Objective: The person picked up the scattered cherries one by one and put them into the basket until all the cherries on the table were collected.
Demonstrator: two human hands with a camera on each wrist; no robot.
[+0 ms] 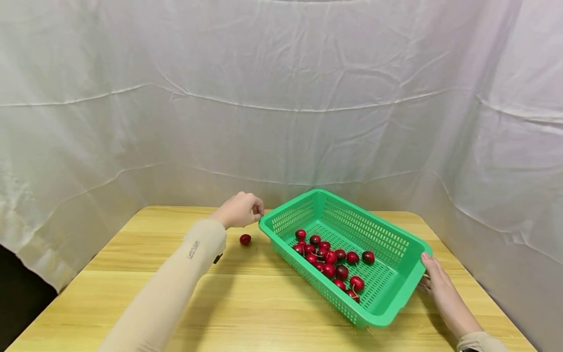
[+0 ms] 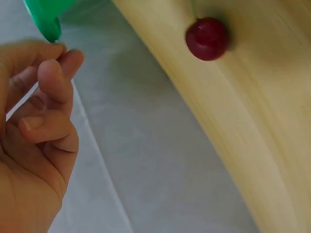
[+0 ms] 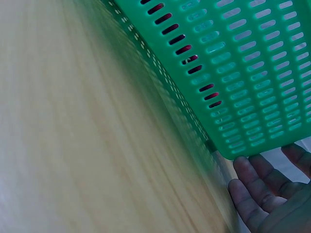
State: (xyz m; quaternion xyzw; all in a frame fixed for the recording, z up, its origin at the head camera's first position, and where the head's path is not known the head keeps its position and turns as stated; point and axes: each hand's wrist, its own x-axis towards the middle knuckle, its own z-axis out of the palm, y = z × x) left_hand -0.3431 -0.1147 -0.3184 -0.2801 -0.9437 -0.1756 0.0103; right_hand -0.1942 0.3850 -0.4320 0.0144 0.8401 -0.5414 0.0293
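Note:
A green plastic basket with slotted walls is held at a tilt over the table, with several dark red cherries gathered along its near left side. At the basket's left corner my left hand pinches the rim with its fingertips, the other fingers curled in. My right hand grips the right end, thumb over the rim and fingers below. Those fingers show under the basket's edge in the right wrist view. One loose cherry, its stem visible in the left wrist view, lies on the wood below my left hand.
The light wooden table has its back edge just behind the basket. White cloth hangs behind it and along both sides. A dark gap shows at the lower left.

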